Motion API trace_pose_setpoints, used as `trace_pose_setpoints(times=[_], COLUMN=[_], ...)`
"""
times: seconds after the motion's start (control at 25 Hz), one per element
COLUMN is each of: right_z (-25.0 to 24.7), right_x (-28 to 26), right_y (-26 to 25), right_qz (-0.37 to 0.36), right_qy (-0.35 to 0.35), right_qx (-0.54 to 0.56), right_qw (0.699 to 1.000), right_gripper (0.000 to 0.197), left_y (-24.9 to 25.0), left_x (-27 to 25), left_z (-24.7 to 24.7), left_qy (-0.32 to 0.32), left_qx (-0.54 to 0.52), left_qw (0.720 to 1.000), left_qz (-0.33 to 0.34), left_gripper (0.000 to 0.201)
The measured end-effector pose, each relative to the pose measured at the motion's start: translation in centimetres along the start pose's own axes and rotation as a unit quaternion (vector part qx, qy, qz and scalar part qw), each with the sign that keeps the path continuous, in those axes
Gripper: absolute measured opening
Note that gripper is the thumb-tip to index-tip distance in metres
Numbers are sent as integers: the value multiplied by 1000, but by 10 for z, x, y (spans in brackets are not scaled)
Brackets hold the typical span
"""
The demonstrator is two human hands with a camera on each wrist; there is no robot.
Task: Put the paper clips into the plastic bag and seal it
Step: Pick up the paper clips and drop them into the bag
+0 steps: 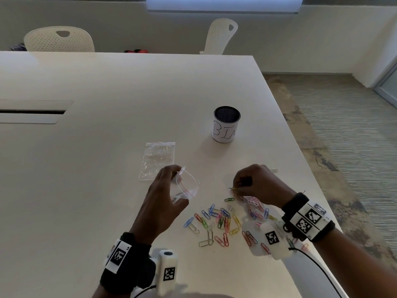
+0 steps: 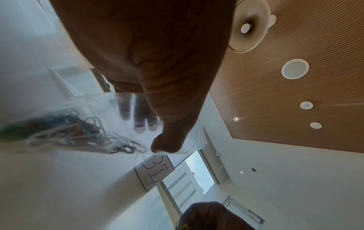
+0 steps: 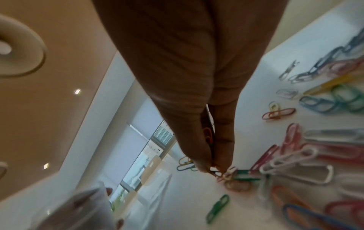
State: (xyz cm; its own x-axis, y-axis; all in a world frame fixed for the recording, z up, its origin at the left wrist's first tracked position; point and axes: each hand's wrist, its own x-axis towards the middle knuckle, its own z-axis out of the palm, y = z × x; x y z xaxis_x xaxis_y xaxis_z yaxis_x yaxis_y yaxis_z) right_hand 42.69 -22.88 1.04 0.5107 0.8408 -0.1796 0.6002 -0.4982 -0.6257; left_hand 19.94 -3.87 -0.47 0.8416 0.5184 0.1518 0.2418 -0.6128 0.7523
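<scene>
My left hand [image 1: 165,190] holds a small clear plastic bag [image 1: 186,186] above the table, its mouth with the red seal line spread wide. In the left wrist view the bag [image 2: 94,118] has several paper clips [image 2: 78,132] inside, pinched between my thumb [image 2: 169,140] and fingers. My right hand [image 1: 255,186] pinches a small bunch of paper clips [image 1: 236,188] at the far edge of the pile. Many coloured paper clips [image 1: 223,220] lie loose on the table near my right wrist. In the right wrist view my fingertips [image 3: 208,166] grip clips [image 3: 228,172] that touch the pile.
A second clear bag [image 1: 158,160] lies flat on the white table [image 1: 96,147] beyond my left hand. A black mesh cup labelled BIN [image 1: 226,124] stands farther back right. The table edge runs diagonally at right. Two white chairs [image 1: 59,39] stand behind.
</scene>
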Motion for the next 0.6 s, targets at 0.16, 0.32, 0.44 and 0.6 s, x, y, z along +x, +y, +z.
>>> trace_pose_setpoints(times=[0.16,0.32,0.44,0.6], right_z=[-5,-4,10,37], right_x=[-12,-14,-5,11], right_y=[-23,-69,-98,-115], right_qz=[20,-17,-68,-150], right_qy=[24,45,58,76], right_qx=[215,340,269,79], right_qw=[976,939,959,983], right_gripper=[9,11,10,7], left_y=[-2,-4,-4,-3], left_x=[1,1,1,0], left_z=[1,1,0,-2], left_qy=[-5,-4,-5,-2], left_qx=[-7,-8,-2,-10], left_qw=[1000,1000,1000,1000], left_qz=[-6,-2,1,-5], left_gripper=[65,65,65,62])
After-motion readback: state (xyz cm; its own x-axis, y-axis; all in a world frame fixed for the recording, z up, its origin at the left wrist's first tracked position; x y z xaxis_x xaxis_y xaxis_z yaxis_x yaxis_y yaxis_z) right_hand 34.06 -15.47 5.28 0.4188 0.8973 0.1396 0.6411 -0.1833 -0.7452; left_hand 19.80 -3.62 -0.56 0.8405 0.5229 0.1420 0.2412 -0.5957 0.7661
